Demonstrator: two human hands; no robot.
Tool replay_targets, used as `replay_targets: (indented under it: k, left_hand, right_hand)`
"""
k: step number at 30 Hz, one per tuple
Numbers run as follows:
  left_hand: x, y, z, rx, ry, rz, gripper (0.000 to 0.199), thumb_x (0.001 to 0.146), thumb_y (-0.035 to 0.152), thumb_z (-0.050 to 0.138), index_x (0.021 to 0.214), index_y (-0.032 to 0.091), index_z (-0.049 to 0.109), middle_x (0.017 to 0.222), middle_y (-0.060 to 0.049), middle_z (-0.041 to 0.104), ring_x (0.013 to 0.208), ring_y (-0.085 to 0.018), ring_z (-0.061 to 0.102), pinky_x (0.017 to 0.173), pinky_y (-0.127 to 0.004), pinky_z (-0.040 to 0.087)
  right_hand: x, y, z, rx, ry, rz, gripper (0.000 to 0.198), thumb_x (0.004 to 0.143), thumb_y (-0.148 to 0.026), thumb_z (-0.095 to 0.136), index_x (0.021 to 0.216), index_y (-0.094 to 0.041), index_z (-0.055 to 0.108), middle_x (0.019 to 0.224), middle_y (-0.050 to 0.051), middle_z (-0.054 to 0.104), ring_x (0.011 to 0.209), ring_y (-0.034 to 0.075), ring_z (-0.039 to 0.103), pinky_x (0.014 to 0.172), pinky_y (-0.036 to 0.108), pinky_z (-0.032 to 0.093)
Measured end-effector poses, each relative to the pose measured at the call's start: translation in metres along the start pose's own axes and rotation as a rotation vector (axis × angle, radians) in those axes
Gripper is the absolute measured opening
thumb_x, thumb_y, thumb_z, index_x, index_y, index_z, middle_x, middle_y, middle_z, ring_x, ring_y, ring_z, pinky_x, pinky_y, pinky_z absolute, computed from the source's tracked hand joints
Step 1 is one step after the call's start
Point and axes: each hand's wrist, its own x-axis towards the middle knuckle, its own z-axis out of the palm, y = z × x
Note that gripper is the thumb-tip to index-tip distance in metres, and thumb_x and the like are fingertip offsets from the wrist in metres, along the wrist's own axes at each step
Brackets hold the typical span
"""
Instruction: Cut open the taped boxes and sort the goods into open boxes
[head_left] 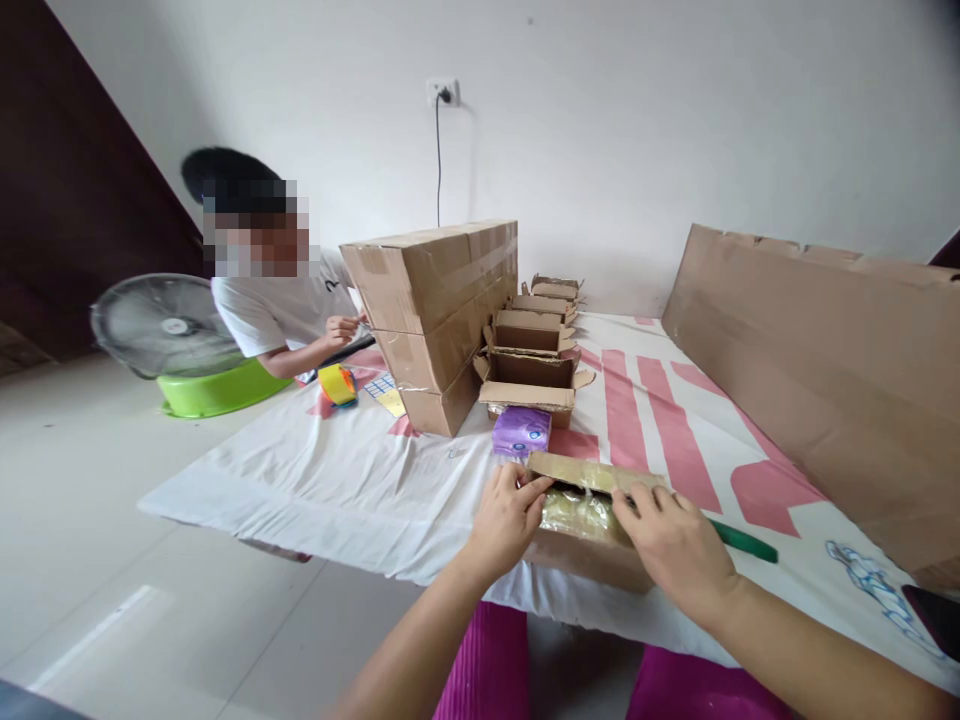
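A small cardboard box (592, 560) lies at the table's near edge, in front of me. A shiny strip of clear tape or plastic (581, 515) lies across its near top, and a long flap (592, 471) stands partly raised. At the box's left end, my left hand (510, 515) grips the flap with thumb and fingers. My right hand (679, 535) has its fingers curled over the right part of the flap. Behind the box is a purple item with blue ring marks (521, 430). A long green object (742, 541) sticks out from behind my right hand.
Several open boxes (529, 395) stand in a row beyond. Left of them rises a stack of taped boxes (427, 310). A person (259, 300) sits at the left, near a yellow-orange roll (337, 384) and a fan (161, 325). A large cardboard sheet (817, 370) stands right.
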Motion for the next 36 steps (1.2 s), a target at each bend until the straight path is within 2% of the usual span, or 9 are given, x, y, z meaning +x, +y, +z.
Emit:
replay_targets:
  k: [4, 10, 13, 18, 22, 25, 29, 32, 36]
  left_hand:
    - [0.001, 0.0, 0.0, 0.012, -0.018, 0.007, 0.032, 0.092, 0.019, 0.051, 0.117, 0.018, 0.07, 0.092, -0.007, 0.051, 0.09, -0.023, 0.054, 0.082, -0.041, 0.052]
    - [0.002, 0.0, -0.001, 0.005, -0.015, 0.005, 0.031, 0.093, 0.02, 0.05, 0.116, 0.019, 0.071, 0.093, -0.007, 0.051, 0.09, -0.023, 0.055, 0.083, -0.042, 0.052]
    - [0.002, 0.0, -0.002, 0.009, -0.038, -0.005, 0.031, 0.093, 0.02, 0.05, 0.115, 0.019, 0.071, 0.094, -0.007, 0.051, 0.091, -0.023, 0.055, 0.085, -0.041, 0.052]
    - [0.002, 0.004, -0.006, 0.04, -0.105, -0.023, 0.031, 0.094, 0.02, 0.05, 0.119, 0.019, 0.069, 0.095, -0.008, 0.051, 0.093, -0.023, 0.054, 0.086, -0.041, 0.051]
    - [0.003, 0.01, -0.011, 0.108, -0.151, -0.021, 0.032, 0.095, 0.021, 0.05, 0.123, 0.019, 0.064, 0.098, -0.008, 0.053, 0.095, -0.024, 0.054, 0.087, -0.041, 0.049]
    - [0.004, 0.017, -0.019, 0.24, -0.174, -0.02, 0.025, 0.096, 0.027, 0.049, 0.112, 0.021, 0.066, 0.1, -0.009, 0.056, 0.096, -0.028, 0.053, 0.086, -0.044, 0.046]
    - [0.011, 0.031, -0.029, 0.382, -0.152, 0.015, 0.02, 0.096, 0.033, 0.05, 0.098, 0.021, 0.067, 0.105, -0.009, 0.06, 0.101, -0.031, 0.052, 0.086, -0.047, 0.042]
    - [0.019, 0.043, -0.032, 0.383, -0.109, -0.007, 0.021, 0.096, 0.035, 0.052, 0.094, 0.019, 0.064, 0.102, -0.009, 0.064, 0.101, -0.03, 0.054, 0.087, -0.045, 0.04]
    - [0.023, 0.059, -0.032, 0.283, -0.086, -0.02, 0.024, 0.096, 0.039, 0.053, 0.086, 0.018, 0.06, 0.088, -0.006, 0.068, 0.091, -0.027, 0.057, 0.081, -0.041, 0.039]
  right_hand:
    - [-0.006, 0.008, -0.005, 0.028, 0.059, 0.017, 0.04, 0.078, 0.002, 0.053, 0.107, -0.018, 0.07, 0.082, 0.006, 0.068, 0.067, 0.02, 0.057, 0.063, 0.034, 0.037]
    - [0.015, -0.01, 0.0, 0.104, 0.152, -0.045, 0.031, 0.085, -0.005, 0.054, 0.108, -0.019, 0.069, 0.086, 0.007, 0.068, 0.071, 0.021, 0.056, 0.067, 0.035, 0.037]
    - [0.018, -0.014, 0.008, 0.078, 0.132, -0.034, 0.028, 0.082, -0.006, 0.058, 0.104, -0.019, 0.071, 0.08, 0.006, 0.066, 0.068, 0.021, 0.055, 0.065, 0.036, 0.036]
    - [0.004, -0.002, 0.009, 0.007, 0.015, 0.003, 0.03, 0.077, -0.004, 0.059, 0.101, -0.016, 0.072, 0.08, 0.008, 0.067, 0.068, 0.022, 0.057, 0.063, 0.036, 0.038]
    - [-0.009, 0.01, 0.003, 0.044, 0.028, 0.032, 0.039, 0.08, 0.001, 0.051, 0.109, -0.017, 0.07, 0.084, 0.007, 0.069, 0.071, 0.022, 0.061, 0.065, 0.035, 0.042]
    - [-0.021, 0.02, 0.0, 0.2, 0.071, 0.132, 0.044, 0.086, 0.002, 0.044, 0.119, -0.019, 0.064, 0.099, 0.007, 0.07, 0.08, 0.02, 0.064, 0.071, 0.032, 0.046]
    - [-0.05, 0.038, 0.005, 0.359, 0.058, 0.423, 0.033, 0.097, -0.02, 0.045, 0.129, -0.023, 0.055, 0.109, 0.004, 0.068, 0.086, 0.018, 0.067, 0.07, 0.029, 0.05]
    - [-0.083, 0.047, 0.024, 0.417, 0.023, 0.651, 0.031, 0.098, -0.031, 0.044, 0.126, -0.024, 0.055, 0.109, 0.005, 0.068, 0.093, 0.02, 0.068, 0.071, 0.03, 0.052]
    - [-0.131, 0.045, 0.063, 0.476, -0.15, 0.79, 0.032, 0.094, -0.032, 0.043, 0.122, -0.023, 0.058, 0.114, 0.007, 0.069, 0.098, 0.023, 0.069, 0.076, 0.033, 0.054]
